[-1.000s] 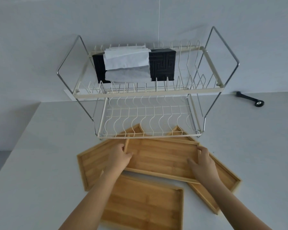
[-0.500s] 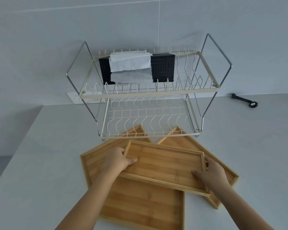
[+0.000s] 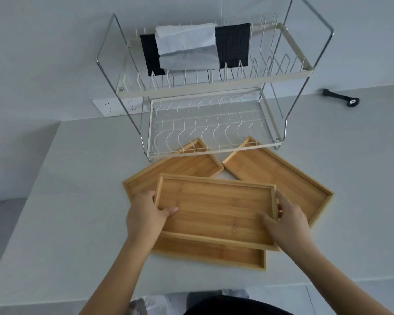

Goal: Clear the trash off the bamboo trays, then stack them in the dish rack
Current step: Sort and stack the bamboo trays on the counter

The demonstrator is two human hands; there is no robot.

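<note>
Left hand [image 3: 146,213] clamped on short end of top bamboo tray [image 3: 216,210], drawn back from dish rack [image 3: 205,123] since a second ago, now lifted over three other trays [image 3: 282,176]. Right hand [image 3: 287,220] gripping opposite end. No trash visible; clear counter [image 3: 350,178] beyond.

Pale countertop [image 3: 328,223] under dish rack [image 3: 205,142], three flat bamboo trays [image 3: 282,176], black tool [image 3: 341,98].

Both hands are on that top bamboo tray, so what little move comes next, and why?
Probably lift the held tray toward the dish rack's empty lower tier: left hand and right hand grip its ends, and no trash shows on it.
</note>
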